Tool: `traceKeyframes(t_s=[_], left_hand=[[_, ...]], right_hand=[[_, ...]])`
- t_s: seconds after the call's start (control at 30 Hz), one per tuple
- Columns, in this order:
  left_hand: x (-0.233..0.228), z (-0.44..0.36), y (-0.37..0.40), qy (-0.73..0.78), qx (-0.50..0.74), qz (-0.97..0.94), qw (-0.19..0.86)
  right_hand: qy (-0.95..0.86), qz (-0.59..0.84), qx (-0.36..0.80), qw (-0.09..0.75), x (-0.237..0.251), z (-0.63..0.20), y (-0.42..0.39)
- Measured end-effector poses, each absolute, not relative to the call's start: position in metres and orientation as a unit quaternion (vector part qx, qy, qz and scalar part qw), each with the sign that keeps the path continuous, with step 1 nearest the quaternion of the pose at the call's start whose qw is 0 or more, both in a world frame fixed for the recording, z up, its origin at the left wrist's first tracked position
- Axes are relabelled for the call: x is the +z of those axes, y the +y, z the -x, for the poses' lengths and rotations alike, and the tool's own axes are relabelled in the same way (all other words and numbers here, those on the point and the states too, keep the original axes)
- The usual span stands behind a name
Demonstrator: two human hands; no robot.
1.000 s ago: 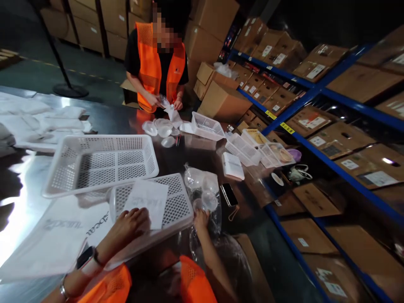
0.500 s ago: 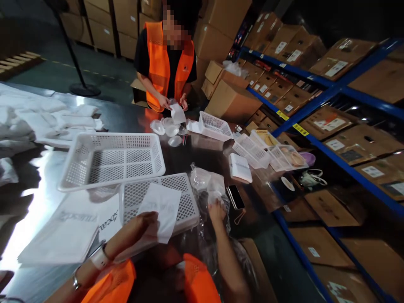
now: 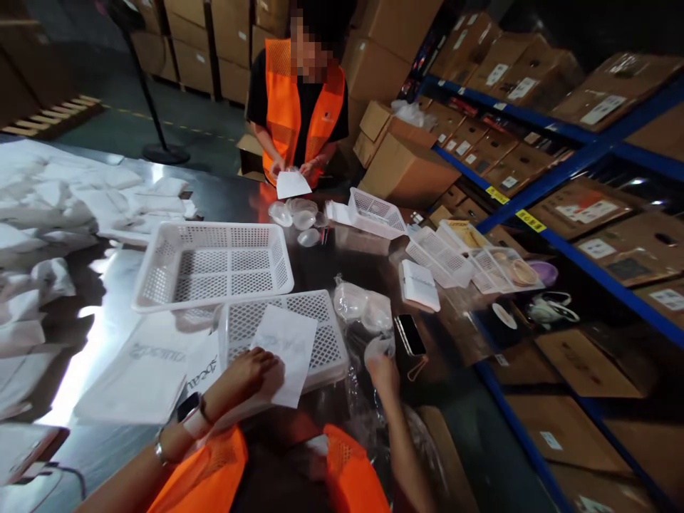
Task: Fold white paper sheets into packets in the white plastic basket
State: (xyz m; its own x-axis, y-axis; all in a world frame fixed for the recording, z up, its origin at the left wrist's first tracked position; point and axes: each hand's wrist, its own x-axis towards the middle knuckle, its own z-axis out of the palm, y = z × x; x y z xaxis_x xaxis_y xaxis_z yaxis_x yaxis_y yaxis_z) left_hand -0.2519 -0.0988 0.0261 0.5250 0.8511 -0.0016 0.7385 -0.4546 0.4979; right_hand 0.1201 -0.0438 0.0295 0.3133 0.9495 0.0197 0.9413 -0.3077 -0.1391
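My left hand (image 3: 250, 372) is closed at the left edge of a white printed bag (image 3: 293, 342), which lies over an upturned white perforated basket (image 3: 330, 342). Its fingertips are partly in shadow. My right hand (image 3: 383, 372) pinches a clear, round, shallow plastic piece (image 3: 378, 348), lifted off the table's right side. Just beyond it, similar clear pieces sit in a crinkled clear plastic bag (image 3: 353, 303). To the left of the basket is a stack of white bags (image 3: 131, 377) with black lettering.
An open white basket (image 3: 214, 288) stands behind the upturned one. A phone (image 3: 410, 335) lies right of my right hand, near a white stack (image 3: 420, 285). Across the table, a co-worker in an orange vest (image 3: 281, 107) holds a white sheet (image 3: 293, 184). Blue shelving (image 3: 582, 160) borders the right.
My right hand has drawn back from the crinkled plastic bag with a clear round piece. My left hand stays at the printed bag. The co-worker's white sheet has tilted and shifted.
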Motion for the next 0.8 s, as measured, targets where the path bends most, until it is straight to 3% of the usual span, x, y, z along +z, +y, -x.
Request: traceKeyframes(t_s=[0.03,0.17,0.23,0.4,0.57,0.67,0.8], left_hand=[[0.026,0.252,-0.098,0.473,0.119,-0.844,0.221],[0.028,0.257,-0.098,0.460,0.130,-0.850,0.224],[0.029,0.260,-0.097,0.443,0.158,-0.848,0.243],[0.016,0.271,-0.096,0.426,0.248,-0.821,0.290],[-0.036,0.296,-0.121,0.636,0.370,-0.654,0.176],[-0.067,0.305,-0.152,0.691,0.295,-0.638,0.171],[-0.084,0.318,-0.188,0.647,0.165,-0.726,0.166]], right_hand=[[-0.585,0.804,0.046,0.095,0.031,-0.110,-0.062],[-0.599,0.701,0.147,0.357,0.021,-0.053,-0.131],[-0.628,0.648,0.154,0.401,0.009,-0.021,-0.150],[-0.738,0.561,0.127,0.354,-0.011,0.042,-0.133],[-0.798,0.534,0.109,0.257,-0.005,0.061,-0.101],[-0.792,0.552,0.115,0.234,-0.001,0.063,-0.099],[-0.786,0.557,0.133,0.231,0.003,0.064,-0.099]])
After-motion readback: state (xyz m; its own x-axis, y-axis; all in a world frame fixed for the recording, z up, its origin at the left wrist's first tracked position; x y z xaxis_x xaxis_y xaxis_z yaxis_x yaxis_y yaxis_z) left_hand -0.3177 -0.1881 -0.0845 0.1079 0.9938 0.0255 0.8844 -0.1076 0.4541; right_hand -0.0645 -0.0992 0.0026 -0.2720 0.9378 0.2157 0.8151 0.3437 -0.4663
